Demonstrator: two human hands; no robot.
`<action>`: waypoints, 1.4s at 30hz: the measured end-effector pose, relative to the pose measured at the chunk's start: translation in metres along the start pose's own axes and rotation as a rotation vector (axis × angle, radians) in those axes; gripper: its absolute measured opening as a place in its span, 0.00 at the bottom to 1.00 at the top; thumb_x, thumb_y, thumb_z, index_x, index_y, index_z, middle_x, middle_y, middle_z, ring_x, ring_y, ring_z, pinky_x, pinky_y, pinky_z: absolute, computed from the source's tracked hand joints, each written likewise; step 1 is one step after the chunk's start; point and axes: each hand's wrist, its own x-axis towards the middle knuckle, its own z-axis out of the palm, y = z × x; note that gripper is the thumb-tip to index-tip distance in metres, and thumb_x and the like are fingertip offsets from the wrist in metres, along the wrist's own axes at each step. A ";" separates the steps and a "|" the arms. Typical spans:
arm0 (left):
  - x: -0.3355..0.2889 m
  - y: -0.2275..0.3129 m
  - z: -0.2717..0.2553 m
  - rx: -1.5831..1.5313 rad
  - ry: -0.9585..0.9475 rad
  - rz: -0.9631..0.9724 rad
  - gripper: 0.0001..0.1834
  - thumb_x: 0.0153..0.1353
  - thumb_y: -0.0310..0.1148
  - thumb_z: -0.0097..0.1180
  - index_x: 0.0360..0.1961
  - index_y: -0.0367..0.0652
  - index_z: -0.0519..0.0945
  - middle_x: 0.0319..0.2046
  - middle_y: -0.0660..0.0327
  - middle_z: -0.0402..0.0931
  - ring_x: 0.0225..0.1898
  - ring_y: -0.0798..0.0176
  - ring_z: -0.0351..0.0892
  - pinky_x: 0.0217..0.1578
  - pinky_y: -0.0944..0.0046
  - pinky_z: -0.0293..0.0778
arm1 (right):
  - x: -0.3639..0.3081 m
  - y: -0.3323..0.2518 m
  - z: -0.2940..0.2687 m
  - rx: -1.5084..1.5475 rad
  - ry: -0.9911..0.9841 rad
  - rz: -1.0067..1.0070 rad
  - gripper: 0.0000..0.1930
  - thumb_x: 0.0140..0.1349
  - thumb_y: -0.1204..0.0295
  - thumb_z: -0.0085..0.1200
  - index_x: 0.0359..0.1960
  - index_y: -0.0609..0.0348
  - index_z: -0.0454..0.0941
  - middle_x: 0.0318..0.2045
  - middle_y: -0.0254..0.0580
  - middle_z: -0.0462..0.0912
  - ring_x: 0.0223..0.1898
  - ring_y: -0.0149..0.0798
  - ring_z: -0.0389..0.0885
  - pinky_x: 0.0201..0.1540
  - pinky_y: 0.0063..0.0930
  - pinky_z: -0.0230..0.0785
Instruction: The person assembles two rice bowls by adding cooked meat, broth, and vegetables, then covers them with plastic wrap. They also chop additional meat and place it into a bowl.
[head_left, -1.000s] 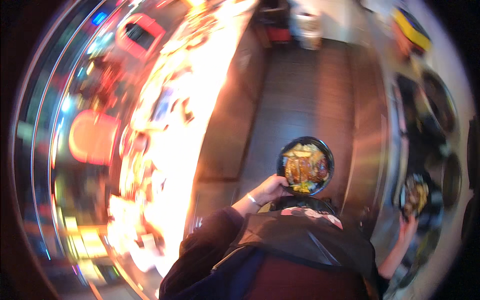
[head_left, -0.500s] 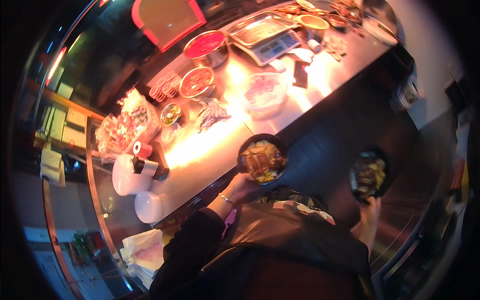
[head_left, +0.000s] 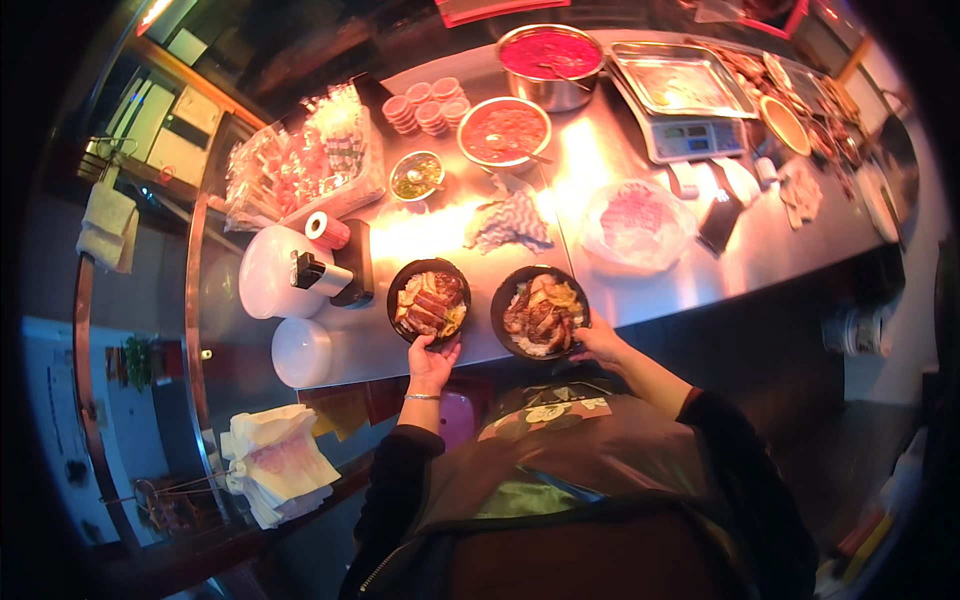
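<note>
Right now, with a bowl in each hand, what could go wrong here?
The left bowl and right bowl are close together and might knock. Both are near the front edge of the counter, so if the left hand or right hand slipped, food could spill. The crumpled cloth beyond them might snag a bowl pushed farther in.
</note>
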 end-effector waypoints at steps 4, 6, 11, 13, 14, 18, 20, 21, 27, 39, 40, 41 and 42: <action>-0.013 0.000 0.005 0.004 0.111 0.122 0.18 0.52 0.34 0.46 0.46 0.45 0.65 0.43 0.54 0.69 0.45 0.52 0.72 0.44 0.54 0.67 | 0.043 -0.039 -0.013 -0.232 -0.290 0.071 0.36 0.48 0.80 0.46 0.61 0.49 0.48 0.46 0.42 0.71 0.41 0.36 0.74 0.38 0.34 0.72; -0.025 -0.012 0.004 0.053 0.181 0.169 0.14 0.53 0.32 0.47 0.42 0.47 0.67 0.44 0.56 0.69 0.42 0.53 0.73 0.41 0.55 0.69 | 0.070 -0.068 -0.019 -0.412 -0.316 -0.031 0.40 0.46 0.83 0.45 0.63 0.50 0.45 0.49 0.43 0.69 0.44 0.36 0.72 0.43 0.35 0.69; -0.056 -0.057 -0.007 -0.020 0.238 0.091 0.27 0.56 0.33 0.47 0.58 0.50 0.59 0.45 0.54 0.70 0.40 0.55 0.74 0.41 0.54 0.70 | 0.180 -0.125 0.014 -1.191 -0.052 -0.929 0.39 0.42 0.81 0.46 0.62 0.44 0.53 0.59 0.51 0.55 0.58 0.50 0.58 0.55 0.38 0.58; -0.072 -0.068 -0.009 -0.047 0.266 0.107 0.27 0.56 0.33 0.46 0.58 0.49 0.59 0.45 0.54 0.70 0.41 0.55 0.74 0.41 0.55 0.70 | 0.208 -0.131 0.029 -1.611 0.069 -0.896 0.39 0.43 0.79 0.47 0.60 0.30 0.56 0.62 0.43 0.48 0.62 0.55 0.49 0.56 0.43 0.57; -0.079 -0.072 -0.008 -0.041 0.295 0.121 0.27 0.56 0.33 0.46 0.58 0.49 0.58 0.46 0.54 0.70 0.42 0.54 0.73 0.41 0.55 0.70 | 0.220 -0.130 0.032 -1.695 0.015 -0.861 0.36 0.44 0.77 0.48 0.58 0.30 0.59 0.62 0.40 0.52 0.60 0.56 0.52 0.55 0.44 0.59; -0.101 -0.076 0.001 -0.043 0.350 0.185 0.25 0.57 0.32 0.46 0.57 0.47 0.59 0.46 0.55 0.69 0.44 0.56 0.72 0.44 0.55 0.68 | 0.257 -0.125 0.037 -1.666 -0.090 -1.116 0.23 0.47 0.72 0.49 0.49 0.38 0.68 0.56 0.46 0.62 0.56 0.55 0.60 0.50 0.41 0.64; -0.108 -0.071 0.007 -0.031 0.335 0.191 0.24 0.58 0.32 0.45 0.57 0.47 0.59 0.46 0.54 0.70 0.44 0.56 0.73 0.44 0.57 0.69 | 0.270 -0.132 0.049 -1.673 -0.087 -1.047 0.19 0.49 0.69 0.48 0.47 0.41 0.71 0.50 0.49 0.69 0.53 0.53 0.64 0.47 0.40 0.66; -0.110 -0.068 0.012 -0.011 0.337 0.184 0.24 0.58 0.32 0.45 0.57 0.47 0.60 0.45 0.54 0.70 0.43 0.56 0.73 0.44 0.57 0.69 | 0.275 -0.138 0.056 -1.689 -0.130 -0.961 0.18 0.51 0.68 0.48 0.46 0.43 0.71 0.46 0.50 0.72 0.52 0.52 0.66 0.45 0.40 0.67; -0.087 -0.043 0.031 0.265 0.233 0.081 0.21 0.60 0.31 0.44 0.55 0.44 0.62 0.44 0.57 0.72 0.41 0.61 0.75 0.40 0.64 0.69 | 0.256 -0.150 0.090 -1.460 0.205 -0.706 0.27 0.60 0.49 0.34 0.32 0.61 0.77 0.28 0.54 0.77 0.33 0.57 0.75 0.39 0.45 0.68; 0.023 0.005 0.064 1.240 -0.278 -0.097 0.11 0.57 0.35 0.48 0.31 0.36 0.73 0.25 0.64 0.73 0.29 0.69 0.71 0.31 0.70 0.65 | 0.107 -0.086 0.027 -1.023 0.130 -0.469 0.34 0.55 0.62 0.51 0.60 0.65 0.52 0.56 0.61 0.61 0.58 0.53 0.59 0.60 0.37 0.51; 0.028 0.006 0.068 1.133 -0.253 -0.124 0.10 0.58 0.35 0.48 0.28 0.38 0.73 0.23 0.65 0.72 0.27 0.70 0.71 0.29 0.70 0.65 | 0.089 -0.072 0.023 -0.767 0.057 -0.423 0.34 0.55 0.64 0.51 0.60 0.65 0.51 0.54 0.59 0.63 0.58 0.50 0.61 0.58 0.36 0.54; 0.032 0.008 0.072 1.072 -0.200 -0.140 0.10 0.58 0.35 0.48 0.27 0.40 0.73 0.22 0.65 0.72 0.27 0.70 0.72 0.28 0.70 0.66 | 0.074 -0.061 0.023 -0.732 0.138 -0.449 0.34 0.55 0.63 0.51 0.61 0.62 0.51 0.53 0.56 0.65 0.51 0.46 0.68 0.53 0.34 0.60; 0.035 0.009 0.075 1.023 -0.124 -0.184 0.09 0.59 0.35 0.48 0.26 0.42 0.72 0.22 0.65 0.71 0.27 0.70 0.73 0.28 0.70 0.66 | 0.059 -0.052 0.018 -0.609 0.147 -0.225 0.33 0.56 0.61 0.52 0.61 0.59 0.53 0.48 0.51 0.68 0.42 0.37 0.73 0.46 0.29 0.66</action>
